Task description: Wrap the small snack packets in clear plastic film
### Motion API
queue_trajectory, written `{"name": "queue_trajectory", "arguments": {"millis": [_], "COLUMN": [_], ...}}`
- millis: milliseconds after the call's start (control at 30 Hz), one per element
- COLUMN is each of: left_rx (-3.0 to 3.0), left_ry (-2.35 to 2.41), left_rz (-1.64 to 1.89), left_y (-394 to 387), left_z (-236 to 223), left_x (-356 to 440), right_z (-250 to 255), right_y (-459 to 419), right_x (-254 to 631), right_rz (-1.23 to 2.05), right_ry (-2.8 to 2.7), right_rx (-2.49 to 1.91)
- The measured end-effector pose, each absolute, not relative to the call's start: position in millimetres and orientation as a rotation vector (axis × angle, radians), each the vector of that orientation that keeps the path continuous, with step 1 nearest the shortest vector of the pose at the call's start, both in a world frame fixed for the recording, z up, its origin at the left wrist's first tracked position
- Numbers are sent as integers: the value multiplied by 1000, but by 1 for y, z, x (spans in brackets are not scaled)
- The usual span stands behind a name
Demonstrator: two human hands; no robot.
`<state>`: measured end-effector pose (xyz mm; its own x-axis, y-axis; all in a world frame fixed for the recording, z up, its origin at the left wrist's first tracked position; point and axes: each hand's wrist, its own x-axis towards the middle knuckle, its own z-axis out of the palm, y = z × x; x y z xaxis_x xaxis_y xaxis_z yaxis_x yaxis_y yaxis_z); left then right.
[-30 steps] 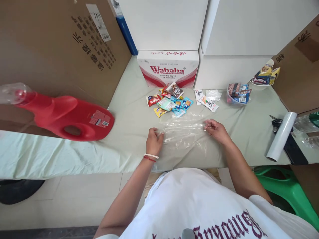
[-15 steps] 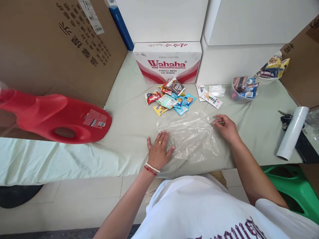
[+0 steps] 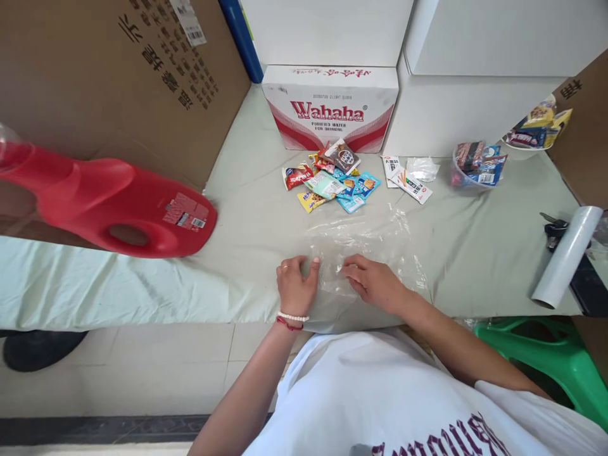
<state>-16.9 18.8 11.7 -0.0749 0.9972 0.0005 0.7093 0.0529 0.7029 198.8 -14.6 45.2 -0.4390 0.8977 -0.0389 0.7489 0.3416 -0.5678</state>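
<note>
A clear plastic bag lies flat and crinkled on the cloth in front of me. At its left edge is my left hand, its fingers bent and the thumb held apart, with nothing seen between them. My right hand is over the bag's near part, fingers bent and drawn together on the film; the fingertips are partly hidden. Beyond the bag is a loose pile of small snack packets in red, yellow, green, blue and brown. Two white snack sachets lie to the right of the pile.
A Wahaba-style printed carton, marked Wahaha, stands behind the packets. A red jug lies at left. At right are a clear tub of packets, a bowl, keys and a white roll. A green stool stands below.
My right hand has moved left from beyond the bag's right side onto its near part. My left hand's flat, spread fingers have bent. The view has shifted slightly.
</note>
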Motion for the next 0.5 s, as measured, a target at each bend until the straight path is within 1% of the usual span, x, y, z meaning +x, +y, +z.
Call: {"name": "queue_trajectory", "arguments": {"millis": [67,167,233,400,500], "left_rx": [1651,1412,1281,1247,1132], "left_ry": [1689,1374,1268,1402,1449], "left_rz": [772,872,856,657,605], "left_y": [14,7,4,-5,-9], "left_z": [15,20,22,21,19], "left_x": [-14,-8,-4,-11,-28], "right_z": [38,30,27,23,24], "right_y": [-8,1,5,8,9], "right_x": [191,186,186,191,194], "right_rz": [821,903,952,1023,1028], "right_ry": [-2374,-2348,-2292,-2244,-2248], "right_rx": [-1499,-1527,-1545,-1511,-1511]}}
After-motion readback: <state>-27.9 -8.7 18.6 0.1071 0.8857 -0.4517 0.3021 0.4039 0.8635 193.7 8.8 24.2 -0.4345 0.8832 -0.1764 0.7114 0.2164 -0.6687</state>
